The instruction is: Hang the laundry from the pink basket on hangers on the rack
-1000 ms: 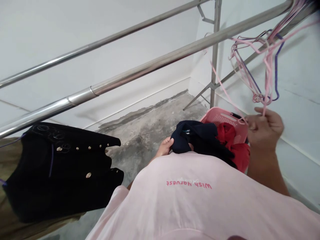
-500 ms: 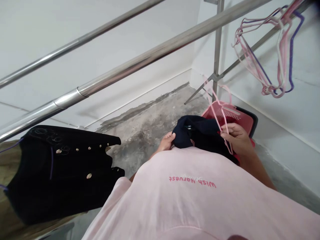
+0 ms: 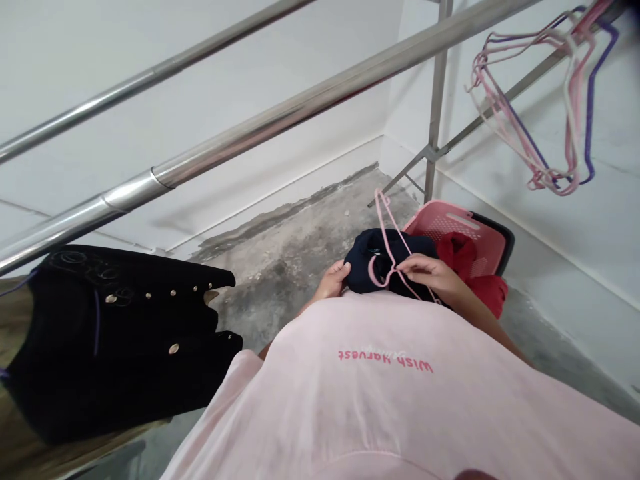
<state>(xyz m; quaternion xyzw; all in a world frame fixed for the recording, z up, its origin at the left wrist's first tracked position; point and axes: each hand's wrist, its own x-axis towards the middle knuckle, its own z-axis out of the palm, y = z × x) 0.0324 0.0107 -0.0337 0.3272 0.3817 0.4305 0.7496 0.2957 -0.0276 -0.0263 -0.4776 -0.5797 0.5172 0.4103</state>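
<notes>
A dark navy garment (image 3: 361, 261) is bunched in front of my pink shirt, its collar opening facing up. My left hand (image 3: 332, 281) grips the garment's left edge, thumb on top. Between the fingertips of my right hand (image 3: 431, 272) is a pink hanger (image 3: 386, 223), held near the base of its hook. The hanger lies over the garment's neck opening, its hook pointing toward my shirt. Part of the hanger's lower side is hidden by my right hand and the dark cloth.
A pink basket (image 3: 487, 243) with red cloth (image 3: 456, 253) stands on the floor at right. Metal rails (image 3: 300, 110) cross overhead. Several pink, white and purple hangers (image 3: 575, 113) hang at upper right. A black garment with gold buttons (image 3: 135, 347) hangs at left.
My right hand has moved left with the pink hanger, which has turned and now lies over the garment's neck. More red cloth shows in the basket. My left hand has hardly moved.
</notes>
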